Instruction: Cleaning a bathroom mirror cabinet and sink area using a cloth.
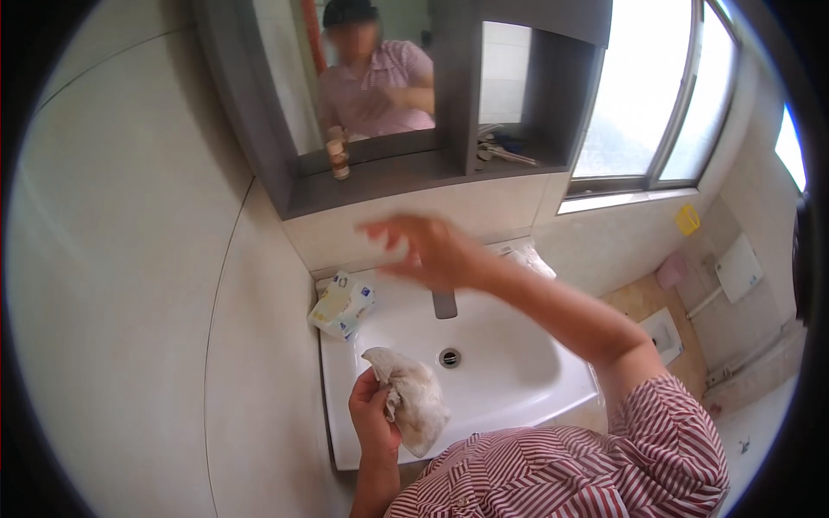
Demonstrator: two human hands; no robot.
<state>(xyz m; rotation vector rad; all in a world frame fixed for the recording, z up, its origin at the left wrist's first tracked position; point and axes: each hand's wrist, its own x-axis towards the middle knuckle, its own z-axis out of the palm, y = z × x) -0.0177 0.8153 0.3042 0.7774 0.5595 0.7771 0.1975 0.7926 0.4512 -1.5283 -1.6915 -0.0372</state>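
Observation:
A crumpled, stained whitish cloth (414, 405) is pinched in my left hand (375, 414) over the front left of a white washbasin (518, 362). Above the back of the basin is my right hand (431, 249), blurred, fingers apart and holding nothing. It partly hides the grey faucet (445, 305) behind and below it. The round drain (450, 358) lies in the bowl, to the right of the cloth. A soft tissue pack (342, 305) sits on the basin's back left corner.
Above the basin hangs a grey mirror cabinet (382, 184) with a small bottle (338, 159) on its shelf and small items in a side compartment. A white plastic-like bundle (534, 259) lies at the basin's back right. Farther right are a window (635, 97) and a squat toilet (662, 337).

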